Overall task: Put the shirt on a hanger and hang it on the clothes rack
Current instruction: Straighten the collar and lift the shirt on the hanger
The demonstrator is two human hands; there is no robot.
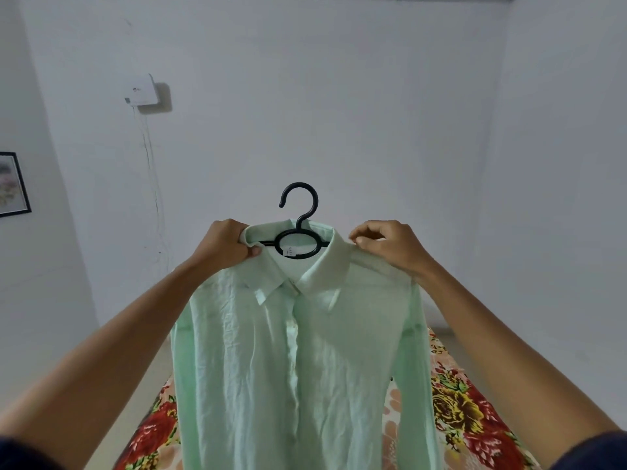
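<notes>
The pale mint-green buttoned shirt (298, 351) is hanging on the black plastic hanger (298, 232), raised between both hands above the flowered bed (468, 412). The left hand (225, 244) is gripping the shirt's left shoulder by the collar, probably with the hanger's arm inside; the right hand (386, 244) is pinching the other shoulder's fabric. The shirt is looking wrinkled, its placket closed

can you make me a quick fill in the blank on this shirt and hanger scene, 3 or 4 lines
1. The hanger inside the collar is ____ in colour.
2. The pale ____ shirt hangs with its front buttoned.
3. The left hand grips the shirt's ____ beside the hanger.
4. Below the shirt lies a ____-patterned bedcover, while the right hand pinches the shoulder.

Missing words: black; green; collar; floral
</notes>
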